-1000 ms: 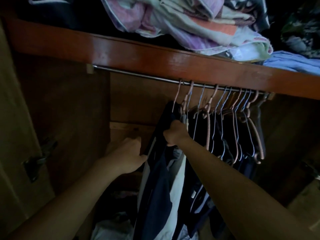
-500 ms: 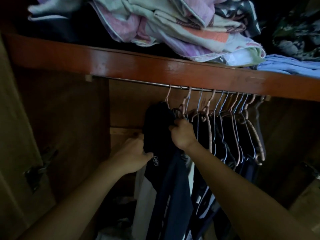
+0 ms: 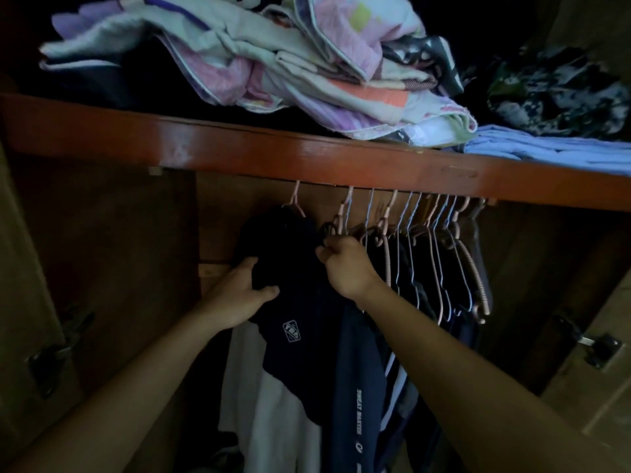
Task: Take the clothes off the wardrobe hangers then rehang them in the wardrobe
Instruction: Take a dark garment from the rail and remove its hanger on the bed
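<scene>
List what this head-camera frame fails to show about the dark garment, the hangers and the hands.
- Rail: head view, hidden behind the reddish-brown wooden shelf edge; only the pink and blue wire hanger hooks show.
- Dark navy garment with the small white logo: shadow hides whether its hanger is fully inside.
- Right hand: its fingertips are buried in dark cloth, so what it pinches is unclear.
- Left hand: its fingers grip the garment's edge.
- Wardrobe floor: cut off by the bottom edge.

Both our arms reach up and forward, hands close together at the same height.

Our left hand (image 3: 239, 295) sits palm inward, fingers curled forward out of sight and thumb stretched right, its grip pinching dark fabric. Our right hand (image 3: 348, 264) is knuckles-up, fingers curled tight in a closed grip on dark cloth at its fingertips. Both forearms are bare, rising from the lower corners; the wrists are nearly straight.
</scene>
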